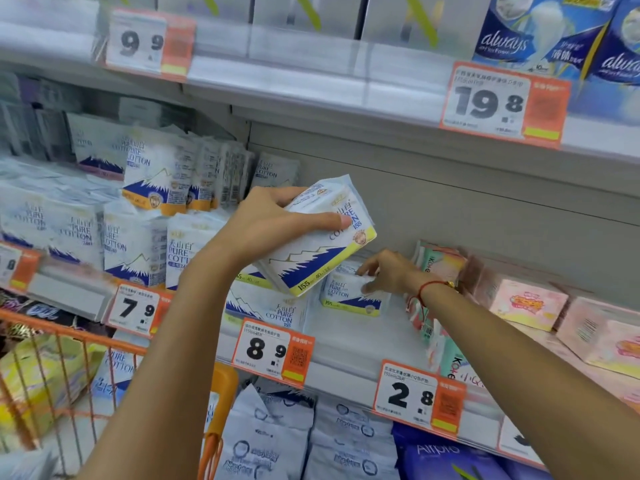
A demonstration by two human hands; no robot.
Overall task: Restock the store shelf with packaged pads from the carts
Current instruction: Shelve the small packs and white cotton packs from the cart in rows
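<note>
My left hand (273, 230) grips a pack of pads (322, 237), fingers curled over its top edge and thumb across the printed face, held tilted in the air above the shelf (346, 344). Its long axis slopes down toward the lower left. The open slot lies below and to the right of that pack. My right hand (388, 271) is nearer the slot, pinching the top of a shelved pack (349, 296) that stands there. I judge the held pack must descend beside it.
</note>
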